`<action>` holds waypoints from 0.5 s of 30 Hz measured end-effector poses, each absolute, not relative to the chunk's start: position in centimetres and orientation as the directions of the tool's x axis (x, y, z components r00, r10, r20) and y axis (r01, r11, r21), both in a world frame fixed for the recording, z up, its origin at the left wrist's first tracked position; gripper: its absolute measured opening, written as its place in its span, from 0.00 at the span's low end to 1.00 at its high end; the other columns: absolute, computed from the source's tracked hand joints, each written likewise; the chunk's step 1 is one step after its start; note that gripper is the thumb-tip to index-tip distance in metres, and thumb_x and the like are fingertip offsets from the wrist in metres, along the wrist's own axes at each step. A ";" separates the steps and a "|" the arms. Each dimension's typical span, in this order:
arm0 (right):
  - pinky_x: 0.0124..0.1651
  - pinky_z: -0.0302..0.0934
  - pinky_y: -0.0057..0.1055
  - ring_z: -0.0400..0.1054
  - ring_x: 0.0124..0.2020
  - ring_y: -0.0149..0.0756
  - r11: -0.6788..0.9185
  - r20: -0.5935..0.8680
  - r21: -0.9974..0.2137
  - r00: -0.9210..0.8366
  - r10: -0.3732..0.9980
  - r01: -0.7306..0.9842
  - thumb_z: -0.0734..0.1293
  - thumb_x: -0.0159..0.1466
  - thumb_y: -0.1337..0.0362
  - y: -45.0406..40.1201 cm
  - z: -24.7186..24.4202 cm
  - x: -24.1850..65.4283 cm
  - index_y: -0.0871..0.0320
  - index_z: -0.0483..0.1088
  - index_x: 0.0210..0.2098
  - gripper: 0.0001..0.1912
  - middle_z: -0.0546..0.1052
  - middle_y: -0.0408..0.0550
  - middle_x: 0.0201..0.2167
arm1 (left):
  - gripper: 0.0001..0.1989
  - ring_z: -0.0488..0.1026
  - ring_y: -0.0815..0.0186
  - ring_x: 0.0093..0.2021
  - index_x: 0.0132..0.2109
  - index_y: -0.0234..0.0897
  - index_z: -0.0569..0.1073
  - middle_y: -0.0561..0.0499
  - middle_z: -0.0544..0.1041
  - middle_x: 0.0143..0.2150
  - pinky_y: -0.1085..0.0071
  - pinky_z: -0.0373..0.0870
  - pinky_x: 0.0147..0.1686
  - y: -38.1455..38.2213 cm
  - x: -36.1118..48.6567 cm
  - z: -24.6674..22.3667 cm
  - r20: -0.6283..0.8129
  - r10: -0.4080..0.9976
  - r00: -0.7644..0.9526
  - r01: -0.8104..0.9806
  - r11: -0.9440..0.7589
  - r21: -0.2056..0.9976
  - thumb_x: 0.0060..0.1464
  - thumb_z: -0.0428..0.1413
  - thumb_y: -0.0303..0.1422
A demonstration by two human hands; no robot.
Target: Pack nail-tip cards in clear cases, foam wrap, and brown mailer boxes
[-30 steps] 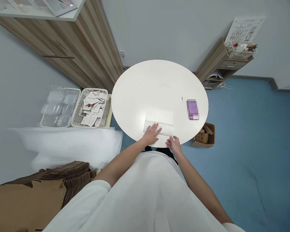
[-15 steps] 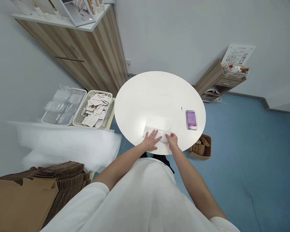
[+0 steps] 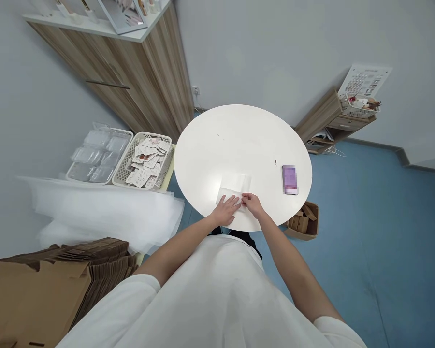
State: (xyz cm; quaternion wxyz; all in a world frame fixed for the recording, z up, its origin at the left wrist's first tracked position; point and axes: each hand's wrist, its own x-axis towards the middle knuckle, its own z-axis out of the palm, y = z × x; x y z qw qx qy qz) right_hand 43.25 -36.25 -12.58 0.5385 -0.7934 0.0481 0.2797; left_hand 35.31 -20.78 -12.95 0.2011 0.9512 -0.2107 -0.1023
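Observation:
A thin white sheet (image 3: 235,182) with fold lines lies near the front edge of the round white table (image 3: 246,130). My left hand (image 3: 224,210) rests flat on its lower left part, fingers spread. At the sheet's right side, my right hand (image 3: 252,203) has its fingers pinched together on the edge, close to the left fingertips. Part of the sheet is hidden under both hands. To the right on the table lies a purple item (image 3: 290,180), blurred by pixelation.
Left of the table stand a basket of printed cards (image 3: 147,162) and a tray of clear packets (image 3: 99,153). White film (image 3: 108,208) and stacked cardboard (image 3: 39,295) lie nearer. A carton (image 3: 304,223) sits on the floor at the right.
My right hand has moved left, bringing the sheet's right side inward, so the sheet looks narrower. My left hand stays pressed on it. The whole view has shifted slightly.

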 end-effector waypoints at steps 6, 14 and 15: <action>0.45 0.60 0.37 0.64 0.43 0.38 -0.751 -0.319 -0.654 0.866 0.385 0.093 0.67 0.51 0.63 -37.7 -13.1 42.3 0.52 0.60 0.53 0.30 0.57 0.51 0.53 | 0.30 0.40 0.54 0.64 0.57 0.44 0.58 0.46 0.49 0.64 0.50 0.33 0.58 -20.4 34.7 -13.9 -0.096 -0.391 0.915 -0.308 -0.834 0.458 0.44 0.54 0.29; 0.46 0.59 0.36 0.61 0.49 0.41 -0.809 -0.333 -0.540 0.823 0.460 0.234 0.65 0.53 0.62 -36.0 -14.0 41.1 0.49 0.51 0.57 0.34 0.50 0.50 0.57 | 0.37 0.46 0.51 0.62 0.59 0.36 0.49 0.39 0.47 0.62 0.57 0.52 0.55 -19.7 33.6 -13.9 -0.496 0.462 0.735 0.668 -0.368 0.647 0.46 0.54 0.41; 0.46 0.59 0.36 0.61 0.49 0.40 -0.803 -0.337 -0.547 0.816 0.470 0.237 0.65 0.53 0.62 -35.9 -14.0 41.1 0.49 0.51 0.57 0.34 0.50 0.50 0.57 | 0.37 0.50 0.52 0.60 0.59 0.37 0.49 0.39 0.49 0.62 0.59 0.55 0.54 -19.6 33.8 -14.0 -0.547 0.483 0.684 0.709 -0.264 0.654 0.45 0.55 0.41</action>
